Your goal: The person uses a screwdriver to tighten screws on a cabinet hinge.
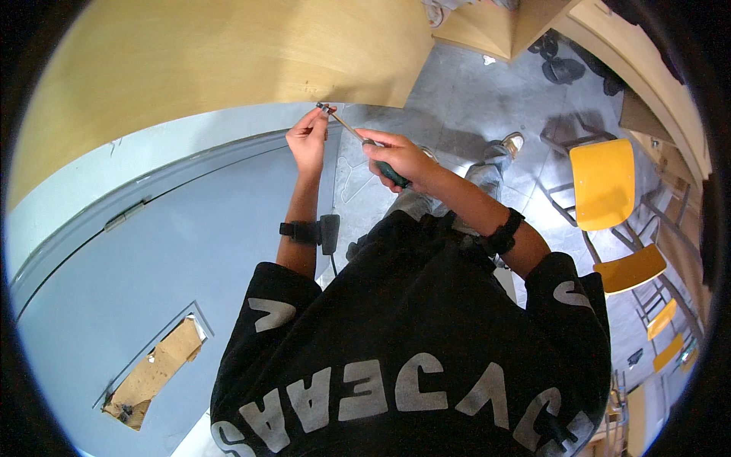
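My left hand (pixel 308 141) pinches a small dark metal piece (pixel 323 107) between thumb and fingertips, at the lower edge of a light wood panel (pixel 228 53). A screwdriver (pixel 390 174) with a dark green and black handle is gripped in my right hand (pixel 407 160). Its thin shaft slants up and left, with the tip at or very near the metal piece. Whether the tip touches it, I cannot tell. Two small dark marks show on the panel just above my left fingertips.
A blue-grey door (pixel 152 251) with a cut-out lies to the left. Yellow chairs (pixel 601 183) with dark metal legs stand on the right. An open wooden cabinet (pixel 487 30) is at the top, dark shoes (pixel 563 70) beside it on the grey tile floor (pixel 457 91).
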Tool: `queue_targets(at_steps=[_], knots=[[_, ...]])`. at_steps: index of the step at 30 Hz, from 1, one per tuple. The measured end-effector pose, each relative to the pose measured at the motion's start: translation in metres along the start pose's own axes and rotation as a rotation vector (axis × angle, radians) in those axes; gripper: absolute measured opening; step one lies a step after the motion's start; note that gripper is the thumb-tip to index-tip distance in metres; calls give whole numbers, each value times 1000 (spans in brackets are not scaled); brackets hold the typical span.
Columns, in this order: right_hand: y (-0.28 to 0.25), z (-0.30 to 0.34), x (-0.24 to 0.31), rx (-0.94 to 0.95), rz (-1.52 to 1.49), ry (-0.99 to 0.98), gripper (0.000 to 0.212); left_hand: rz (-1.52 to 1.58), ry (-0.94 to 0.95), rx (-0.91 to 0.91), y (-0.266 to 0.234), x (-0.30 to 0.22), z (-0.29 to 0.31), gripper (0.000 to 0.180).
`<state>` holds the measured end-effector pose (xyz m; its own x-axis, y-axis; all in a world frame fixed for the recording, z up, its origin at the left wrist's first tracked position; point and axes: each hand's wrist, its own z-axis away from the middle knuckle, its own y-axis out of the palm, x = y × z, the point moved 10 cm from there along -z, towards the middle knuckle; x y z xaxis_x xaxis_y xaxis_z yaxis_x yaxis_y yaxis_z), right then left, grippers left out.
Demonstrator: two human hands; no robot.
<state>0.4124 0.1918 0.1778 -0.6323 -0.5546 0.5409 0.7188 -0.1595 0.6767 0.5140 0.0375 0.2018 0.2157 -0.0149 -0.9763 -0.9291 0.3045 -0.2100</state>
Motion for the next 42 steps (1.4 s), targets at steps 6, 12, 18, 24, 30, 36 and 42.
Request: queue_targets(at_steps=[6,12,18,24,30,36,42], knots=[[-10,-12,12,-64,353,-259,51,-23,-32,-14,7,-9,-8,20],[-17,-17,29,-180,691,-526,53,116,37,-125,5,-4,-4,21],[-20,-27,42,-185,811,-714,53,13,27,-163,2,1,-8,24],[-24,-42,35,-115,840,-464,52,5,-15,-194,-3,9,-13,28],[-19,-44,49,-169,816,-702,52,47,4,-206,-6,11,-21,29],[-8,-56,59,-193,899,-705,51,140,-31,-228,-17,15,-31,31],[7,-90,61,-96,660,-479,50,306,-228,-271,-36,34,-36,39]])
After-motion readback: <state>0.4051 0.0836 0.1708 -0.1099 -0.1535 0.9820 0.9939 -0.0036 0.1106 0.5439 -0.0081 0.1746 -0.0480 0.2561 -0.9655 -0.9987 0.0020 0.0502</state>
